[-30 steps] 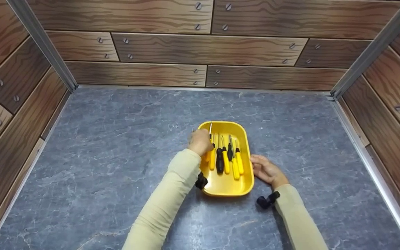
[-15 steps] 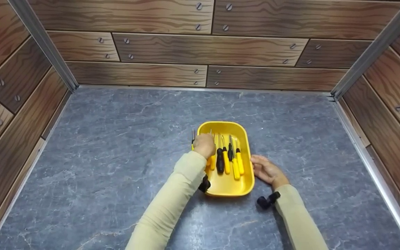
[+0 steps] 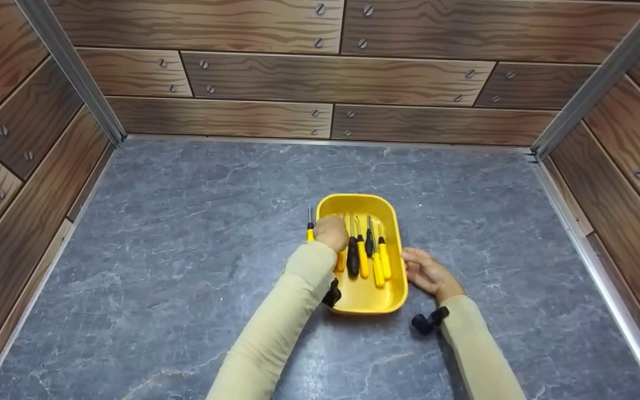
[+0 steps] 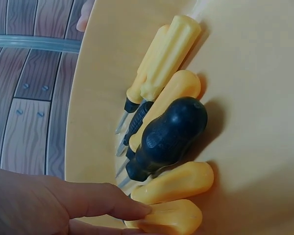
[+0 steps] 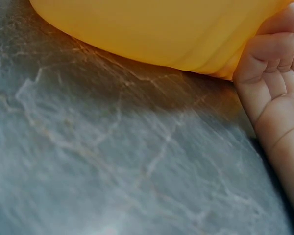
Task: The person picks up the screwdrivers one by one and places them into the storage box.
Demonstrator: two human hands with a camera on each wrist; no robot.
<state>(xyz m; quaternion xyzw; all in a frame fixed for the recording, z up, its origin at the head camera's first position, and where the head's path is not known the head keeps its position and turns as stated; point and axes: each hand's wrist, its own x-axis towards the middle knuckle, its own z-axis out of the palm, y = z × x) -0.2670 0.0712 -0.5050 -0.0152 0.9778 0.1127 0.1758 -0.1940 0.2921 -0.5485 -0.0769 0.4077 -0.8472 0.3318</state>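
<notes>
Over the left side of a yellow tray (image 3: 361, 303), my left hand (image 3: 331, 233) pinches the handle of a yellow screwdriver (image 4: 174, 218) between thumb and finger. Another yellow-handled screwdriver (image 4: 183, 181) lies right beside it, then a thick black-handled screwdriver (image 3: 353, 257). Farther right in the tray are several more, yellow and black, all with blades pointing away from me. My right hand (image 3: 426, 272) touches the tray's right outer wall with loosely bent fingers; the right wrist view shows its palm (image 5: 279, 112) beside the yellow wall.
Outside the tray on its left lies a yellow screwdriver (image 3: 310, 229), partly hidden by my left hand. The grey marbled surface (image 3: 186, 250) extends around the tray. Wood-patterned panels (image 3: 331, 78) with metal edge strips (image 3: 592, 222) enclose it at the back and sides.
My left hand has shifted a little right and toward me over the tray, uncovering the screwdriver outside on the left. The blade upright near the tray's far left is now hidden. My right hand stays put.
</notes>
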